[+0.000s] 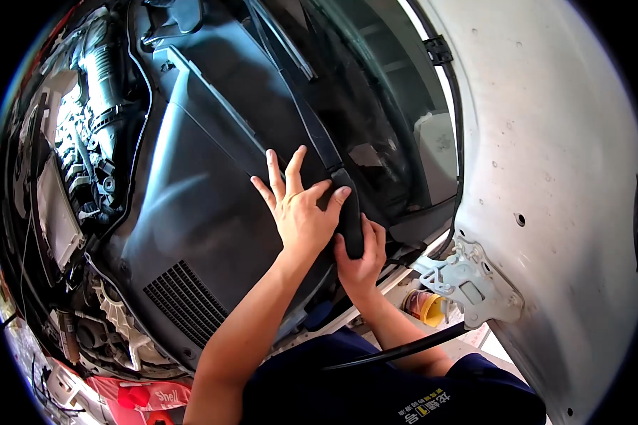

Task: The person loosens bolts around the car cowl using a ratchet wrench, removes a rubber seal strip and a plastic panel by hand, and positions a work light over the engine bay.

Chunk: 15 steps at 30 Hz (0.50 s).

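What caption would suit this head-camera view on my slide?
Bare left hand and bare right hand at the thick end of a long, black wiper arm beside a broad, black plastic panel.

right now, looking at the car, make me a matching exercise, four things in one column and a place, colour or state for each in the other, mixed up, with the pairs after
Things
1. wiper arm
2. bucket
3. slatted vent
4. hinge

Places, colours, states
A. fixed to the white hood
B. set in the dark cowl cover
C. base end between the thumb and fingers of the right hand
D. yellow

Pairs: 1-C, 2-D, 3-B, 4-A
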### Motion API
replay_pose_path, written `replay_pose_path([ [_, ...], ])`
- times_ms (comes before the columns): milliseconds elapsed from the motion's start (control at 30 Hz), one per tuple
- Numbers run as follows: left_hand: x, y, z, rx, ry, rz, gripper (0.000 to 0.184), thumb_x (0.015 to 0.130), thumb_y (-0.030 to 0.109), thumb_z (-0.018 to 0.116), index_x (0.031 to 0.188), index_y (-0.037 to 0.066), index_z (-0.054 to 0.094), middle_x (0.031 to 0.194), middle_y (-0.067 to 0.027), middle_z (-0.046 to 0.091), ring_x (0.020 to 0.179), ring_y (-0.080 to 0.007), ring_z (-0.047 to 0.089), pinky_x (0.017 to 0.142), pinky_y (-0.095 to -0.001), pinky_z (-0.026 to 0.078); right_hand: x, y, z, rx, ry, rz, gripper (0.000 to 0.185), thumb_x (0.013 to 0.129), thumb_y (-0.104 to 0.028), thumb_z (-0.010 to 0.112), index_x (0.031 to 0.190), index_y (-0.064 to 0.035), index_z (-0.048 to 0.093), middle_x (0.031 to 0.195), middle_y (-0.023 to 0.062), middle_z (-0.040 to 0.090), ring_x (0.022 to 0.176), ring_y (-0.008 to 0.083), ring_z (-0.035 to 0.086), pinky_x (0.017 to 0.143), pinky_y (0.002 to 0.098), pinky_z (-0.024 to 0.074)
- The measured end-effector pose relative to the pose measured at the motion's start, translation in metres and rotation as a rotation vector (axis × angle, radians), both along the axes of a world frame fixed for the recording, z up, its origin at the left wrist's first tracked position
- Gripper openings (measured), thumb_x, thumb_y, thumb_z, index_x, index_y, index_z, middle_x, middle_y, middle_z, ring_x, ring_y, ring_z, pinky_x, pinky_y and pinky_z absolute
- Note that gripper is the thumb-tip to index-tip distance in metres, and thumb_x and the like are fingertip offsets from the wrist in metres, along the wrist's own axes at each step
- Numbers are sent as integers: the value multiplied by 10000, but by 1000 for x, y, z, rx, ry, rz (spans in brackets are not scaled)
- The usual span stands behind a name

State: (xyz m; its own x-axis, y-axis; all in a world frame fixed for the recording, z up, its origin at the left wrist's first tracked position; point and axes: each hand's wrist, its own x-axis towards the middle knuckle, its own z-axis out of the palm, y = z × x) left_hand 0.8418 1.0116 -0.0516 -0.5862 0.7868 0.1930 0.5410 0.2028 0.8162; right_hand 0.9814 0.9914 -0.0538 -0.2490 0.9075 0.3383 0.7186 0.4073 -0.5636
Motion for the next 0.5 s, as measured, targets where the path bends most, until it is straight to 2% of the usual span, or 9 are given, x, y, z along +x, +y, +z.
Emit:
replay_pose_path([
  [200,0,0,-2,26,-34,-7,284,771,396,795,858,126,805,1480,-50,433,1491,-403,143,1150,-697,39,-1,0,2,42,-38,16,523,785,-89,769,1245,63,574,1108,199,571,945,354,623,810,389,521],
  [500,1,0,-2,11,-47,0,231,762,359,807,865,151,816,1457,-31,469,1490,-398,156,1165,-674,23,-6,-3,-1,38,-40,-8,538,777,-69,776,1255,71,570,1104,201,565,955,354,610,819,390,513],
])
